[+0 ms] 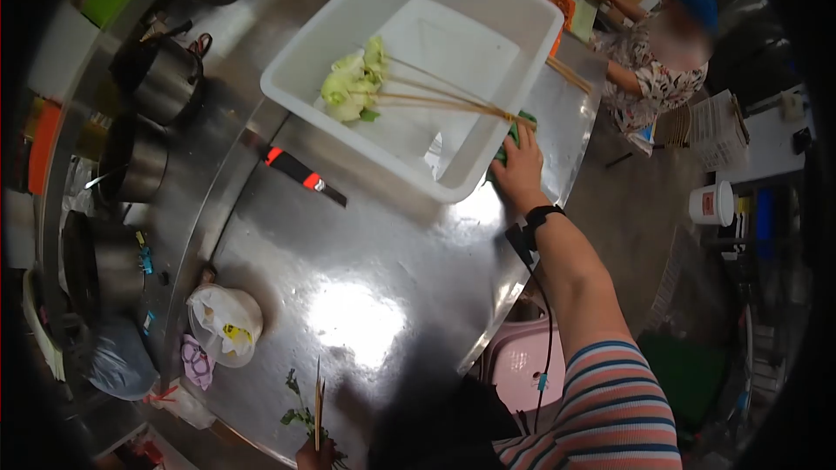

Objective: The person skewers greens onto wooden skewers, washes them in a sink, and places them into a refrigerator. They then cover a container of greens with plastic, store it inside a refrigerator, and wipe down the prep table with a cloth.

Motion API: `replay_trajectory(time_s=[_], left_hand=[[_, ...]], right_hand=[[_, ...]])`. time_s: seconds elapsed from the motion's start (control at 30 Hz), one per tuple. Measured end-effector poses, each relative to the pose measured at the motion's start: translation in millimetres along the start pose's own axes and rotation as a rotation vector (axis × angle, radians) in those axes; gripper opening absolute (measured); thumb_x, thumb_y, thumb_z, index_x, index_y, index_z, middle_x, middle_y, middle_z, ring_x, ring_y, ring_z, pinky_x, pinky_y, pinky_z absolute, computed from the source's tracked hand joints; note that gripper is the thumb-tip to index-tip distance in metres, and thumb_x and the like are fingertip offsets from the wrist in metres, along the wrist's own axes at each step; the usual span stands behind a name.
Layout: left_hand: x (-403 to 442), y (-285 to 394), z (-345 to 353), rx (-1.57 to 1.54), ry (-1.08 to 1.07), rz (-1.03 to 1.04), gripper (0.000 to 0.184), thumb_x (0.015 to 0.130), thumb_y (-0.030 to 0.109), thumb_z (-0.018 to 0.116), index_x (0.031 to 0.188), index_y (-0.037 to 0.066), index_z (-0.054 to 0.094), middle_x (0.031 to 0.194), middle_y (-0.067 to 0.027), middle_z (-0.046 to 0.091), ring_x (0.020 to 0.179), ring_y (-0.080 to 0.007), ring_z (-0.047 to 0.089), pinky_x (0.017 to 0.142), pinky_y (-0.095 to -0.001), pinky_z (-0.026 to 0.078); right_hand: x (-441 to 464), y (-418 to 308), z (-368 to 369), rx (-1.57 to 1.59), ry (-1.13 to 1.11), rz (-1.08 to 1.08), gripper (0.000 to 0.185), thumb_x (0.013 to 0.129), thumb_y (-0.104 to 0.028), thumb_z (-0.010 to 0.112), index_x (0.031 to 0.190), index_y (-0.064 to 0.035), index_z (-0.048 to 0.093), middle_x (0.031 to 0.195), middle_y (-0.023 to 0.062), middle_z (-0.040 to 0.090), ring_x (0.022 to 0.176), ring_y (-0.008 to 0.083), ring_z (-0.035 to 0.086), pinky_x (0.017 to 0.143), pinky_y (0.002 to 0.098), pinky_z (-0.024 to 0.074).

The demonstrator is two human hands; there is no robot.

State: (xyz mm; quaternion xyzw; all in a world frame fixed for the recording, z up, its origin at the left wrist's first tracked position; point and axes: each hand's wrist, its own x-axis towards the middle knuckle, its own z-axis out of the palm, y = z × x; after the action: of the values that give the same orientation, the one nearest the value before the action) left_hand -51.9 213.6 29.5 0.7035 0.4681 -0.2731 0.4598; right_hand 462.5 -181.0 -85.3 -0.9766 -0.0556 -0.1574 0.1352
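Note:
A white plastic tub [348, 26] stands on the metal table. Inside lie several bamboo skewers [435, 103] with pale green lettuce leaves [351, 87] threaded on one end; their bare ends lean over the tub's rim. At that rim my right hand [522, 165] has its fingers curled over a dark green, leafy-looking bunch [499, 155], partly hidden behind the hand. Low in the view my left hand [313, 455], mostly cut off by the edge, grips a few thin bamboo skewers [320, 400]. Green leafy sprigs [299, 413] lie beside them.
A red-and-black knife [300, 172] lies left of the tub. A lined plastic container [226, 322] sits near the table's left edge, with metal pots [161, 78] beyond. Across the table, a person in a blue cap [657, 70] handles orange items. A pink stool [522, 365] stands below.

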Motion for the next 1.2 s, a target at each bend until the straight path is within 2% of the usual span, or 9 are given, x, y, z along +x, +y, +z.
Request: replay_trajectory(time_s=[0.27, 0.37, 0.47, 0.63, 0.67, 0.77, 1.0, 1.13, 1.2], left_hand=[[-18.1, 24.7, 3.2, 0.115, -0.009, 0.161, 0.018, 0.09, 0.012, 0.054, 0.087, -0.006, 0.057, 0.068, -0.0083, 0.06, 0.06, -0.0158, 0.062, 0.056, -0.0304, 0.051], [-24.6, 31.6, 1.4, 0.041, 0.011, 0.206, 0.019, 0.09, 0.013, 0.054, 0.086, -0.006, 0.057, 0.065, -0.0078, 0.06, 0.06, -0.0155, 0.062, 0.056, -0.0302, 0.051], [-34.5, 30.4, -15.2, 0.172, 0.051, 0.241, 0.019, 0.09, 0.013, 0.054, 0.084, -0.005, 0.057, 0.063, -0.0079, 0.059, 0.06, -0.0155, 0.062, 0.056, -0.0302, 0.05], [-47.9, 2.4, -16.9, -0.078, 0.178, 0.073, 0.019, 0.09, 0.014, 0.056, 0.088, -0.005, 0.059, 0.066, -0.0105, 0.062, 0.061, -0.0166, 0.063, 0.058, -0.0304, 0.049], [-52.0, 2.7, -15.3, -0.084, 0.189, 0.05, 0.019, 0.09, 0.014, 0.056, 0.088, -0.005, 0.059, 0.066, -0.0105, 0.062, 0.061, -0.0166, 0.063, 0.058, -0.0304, 0.049], [-56.4, -5.5, -9.6, 0.083, 0.14, 0.101, 0.02, 0.09, 0.016, 0.055, 0.086, -0.003, 0.061, 0.068, -0.014, 0.063, 0.063, -0.0244, 0.065, 0.059, -0.0346, 0.05], [-59.2, -14.6, -4.2, 0.002, 0.177, 0.137, 0.019, 0.088, 0.017, 0.058, 0.085, -0.002, 0.062, 0.069, -0.0142, 0.063, 0.065, -0.0274, 0.065, 0.06, -0.0361, 0.049], [-75.4, -25.3, -15.7, -0.018, 0.263, 0.118, 0.02, 0.089, 0.017, 0.058, 0.085, -0.002, 0.062, 0.069, -0.0138, 0.064, 0.065, -0.0261, 0.066, 0.06, -0.0353, 0.049], [-80.4, -36.2, -16.2, -0.191, 0.322, 0.033, 0.02, 0.089, 0.018, 0.058, 0.084, -0.002, 0.063, 0.069, -0.0137, 0.064, 0.064, -0.025, 0.066, 0.059, -0.0342, 0.049]], right_hand=[[-192.4, -143.5, -58.0, 0.362, -0.374, -0.483, 0.039, 0.073, 0.0, 0.056, 0.111, -0.0094, 0.06, 0.128, 0.0184, 0.051, 0.103, 0.0367, 0.057, 0.078, 0.0424, 0.0495], [-287.9, -214.2, -49.2, 0.609, -0.472, -0.774, 0.046, 0.073, -0.002, 0.056, 0.117, -0.0146, 0.058, 0.128, 0.0104, 0.052, 0.109, 0.0282, 0.054, 0.087, 0.0394, 0.0486], [-279.1, -248.2, -64.3, 0.906, -0.683, -0.534, 0.036, 0.073, -0.004, 0.058, 0.106, -0.0174, 0.065, 0.124, 0.0054, 0.056, 0.112, 0.027, 0.053, 0.094, 0.0425, 0.0451], [-106.4, -181.7, -43.3, 0.76, -0.166, -0.217, 0.047, 0.07, 0.006, 0.056, 0.114, -0.0097, 0.061, 0.122, 0.0165, 0.057, 0.115, 0.0347, 0.052, 0.098, 0.0407, 0.0431], [-78.2, -174.8, -35.8, 0.682, -0.261, -0.115, 0.046, 0.073, 0.007, 0.053, 0.116, -0.0064, 0.06, 0.126, 0.018, 0.054, 0.114, 0.0341, 0.054, 0.096, 0.0392, 0.0441], [-94.1, -197.1, 3.7, 0.32, -0.004, -0.133, 0.051, 0.067, 0.008, 0.05, 0.115, -0.0061, 0.061, 0.127, 0.0201, 0.052, 0.105, 0.0384, 0.056, 0.088, 0.0426, 0.0481], [-290.6, -298.0, -32.7, 0.842, -0.486, -0.745, 0.036, 0.076, 0.0, 0.054, 0.105, -0.017, 0.066, 0.119, 0.0064, 0.059, 0.104, 0.0263, 0.057, 0.087, 0.0389, 0.0486], [-227.8, -318.4, -22.1, 0.918, -0.361, -0.714, 0.029, 0.073, -0.003, 0.058, 0.099, -0.0139, 0.067, 0.105, 0.0062, 0.062, 0.096, 0.0267, 0.057, 0.08, 0.038, 0.0473], [-155.1, -325.2, -9.9, 1.094, -0.481, -0.341, 0.04, 0.073, 0.005, 0.053, 0.107, -0.0113, 0.065, 0.108, 0.0131, 0.062, 0.093, 0.0313, 0.058, 0.082, 0.0376, 0.0464]])
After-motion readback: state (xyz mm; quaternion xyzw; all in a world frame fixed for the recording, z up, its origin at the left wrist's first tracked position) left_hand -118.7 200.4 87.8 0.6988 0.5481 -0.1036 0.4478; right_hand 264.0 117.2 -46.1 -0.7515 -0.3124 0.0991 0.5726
